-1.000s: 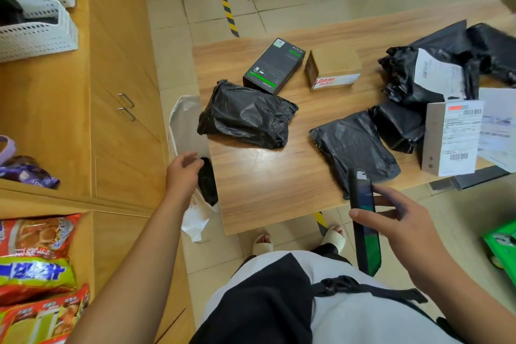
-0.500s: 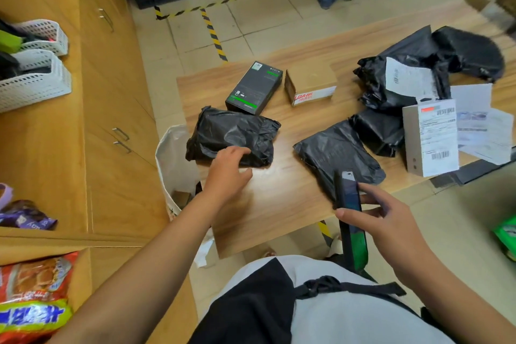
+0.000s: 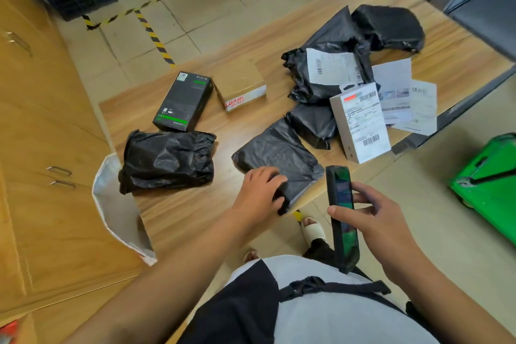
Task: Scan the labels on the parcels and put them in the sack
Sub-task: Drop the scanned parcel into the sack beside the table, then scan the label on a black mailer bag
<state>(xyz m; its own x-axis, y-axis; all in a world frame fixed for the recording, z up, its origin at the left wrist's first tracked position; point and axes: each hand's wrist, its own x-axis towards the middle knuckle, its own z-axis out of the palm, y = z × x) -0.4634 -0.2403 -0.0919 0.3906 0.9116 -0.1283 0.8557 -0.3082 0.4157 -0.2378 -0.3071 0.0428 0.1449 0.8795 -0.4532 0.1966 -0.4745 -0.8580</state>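
Wooden cabinet [image 3: 42, 148] along the whole left side. Beside it, a wooden table [image 3: 195, 204] strewn with parcels. Green cart [image 3: 488, 184] on the floor at the right.

White sack [image 3: 111, 198], open-mouthed, between the cabinet and the table's near-left corner.

At the table's far right, a pile [image 3: 391, 28] of black bags, one with a white barcoded label facing up. Left parcel [image 3: 167, 162], a bulky black bag, at the table's left edge just beside the sack. Flat parcel [image 3: 279, 153], also black, at the middle of the near edge, overhanging at the near corner.

White box [image 3: 360, 123] with a barcoded label on top, near the right edge, in front of the pile. Black box [image 3: 183, 102] lying flat just behind the left parcel. Brown box [image 3: 240, 86] right beside the black box, corner to corner. Papers [image 3: 410, 103] fanned out beside the white box. Small parcel [image 3: 312, 123], black, between the flat parcel and the white box.

Left hand [image 3: 259, 193] on the flat parcel's near corner, fingers curled over the edge, gripping it. Right hand [image 3: 382, 220] past the near edge, over the floor, thumb and fingers wrapped round a phone [image 3: 342, 212] with a lit screen, just right of the flat parcel.
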